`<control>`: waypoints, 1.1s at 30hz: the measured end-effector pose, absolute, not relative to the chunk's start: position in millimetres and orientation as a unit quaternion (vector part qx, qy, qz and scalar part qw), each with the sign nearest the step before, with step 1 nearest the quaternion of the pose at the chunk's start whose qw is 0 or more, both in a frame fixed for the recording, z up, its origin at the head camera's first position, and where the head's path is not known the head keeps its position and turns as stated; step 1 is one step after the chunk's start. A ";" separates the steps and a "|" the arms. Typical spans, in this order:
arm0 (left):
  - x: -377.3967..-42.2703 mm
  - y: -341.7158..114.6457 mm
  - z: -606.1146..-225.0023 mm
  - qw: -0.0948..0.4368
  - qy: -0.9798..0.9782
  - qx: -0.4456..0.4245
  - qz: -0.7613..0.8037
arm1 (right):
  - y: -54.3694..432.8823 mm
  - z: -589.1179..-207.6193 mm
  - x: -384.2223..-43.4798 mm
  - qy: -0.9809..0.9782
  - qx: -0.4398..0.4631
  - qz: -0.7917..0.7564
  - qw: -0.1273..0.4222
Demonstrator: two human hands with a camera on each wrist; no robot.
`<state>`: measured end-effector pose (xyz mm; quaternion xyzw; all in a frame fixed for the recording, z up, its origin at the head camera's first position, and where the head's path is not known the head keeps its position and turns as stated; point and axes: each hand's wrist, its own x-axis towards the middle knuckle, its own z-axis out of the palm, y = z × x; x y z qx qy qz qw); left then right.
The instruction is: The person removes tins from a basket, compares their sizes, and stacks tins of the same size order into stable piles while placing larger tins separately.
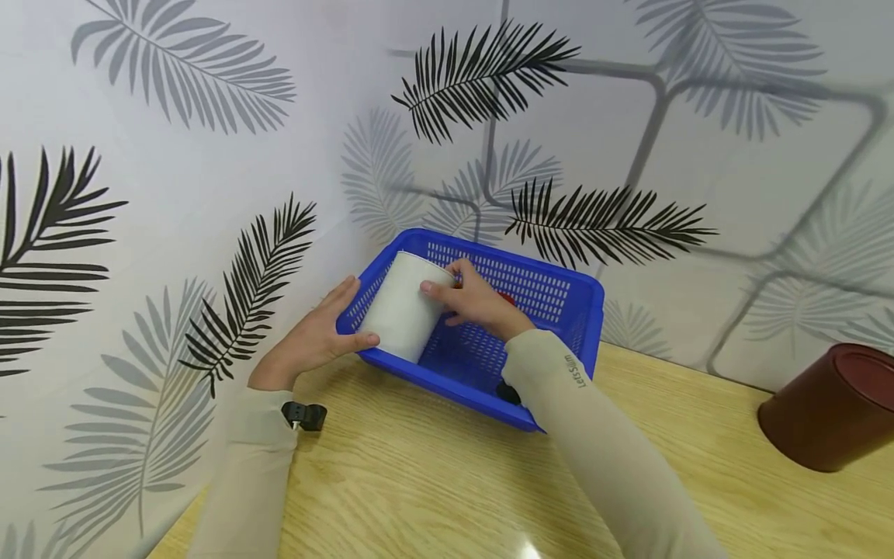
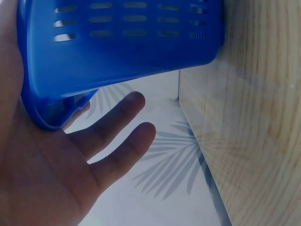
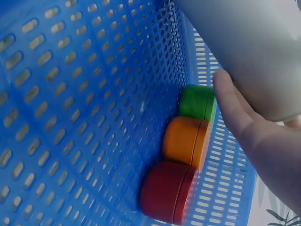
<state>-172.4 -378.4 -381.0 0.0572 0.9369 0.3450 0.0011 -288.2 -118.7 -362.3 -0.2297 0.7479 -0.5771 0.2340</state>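
A white cylindrical container lies tilted in the left end of a blue perforated plastic basket. My right hand grips the container at its upper right end, thumb on its side; the fingers behind are partly hidden. In the right wrist view, the same white container slants across the top right. My left hand rests at the basket's left corner, thumb along the front rim. In the left wrist view, the fingers stretch out straight past the basket's outer wall.
Along the basket's wall sit a red round tin, an orange one and a green one. A dark red cylinder stands on the wooden table at the right. A leaf-patterned wall rises close behind the basket.
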 end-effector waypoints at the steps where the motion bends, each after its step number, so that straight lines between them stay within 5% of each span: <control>1: -172.5 -378.1 -381.2 0.003 0.937 0.055 0.345 | -119.0 -362.0 -288.1 0.750 -0.229 -0.581 0.219; 10: -171.1 -375.7 -378.2 0.002 0.939 0.051 0.340 | -120.3 -356.0 -287.7 0.768 -0.265 -0.569 0.124; 33: -169.9 -371.8 -379.7 0.001 0.932 0.051 0.359 | -134.9 -363.0 -272.5 0.808 -0.304 -0.475 0.173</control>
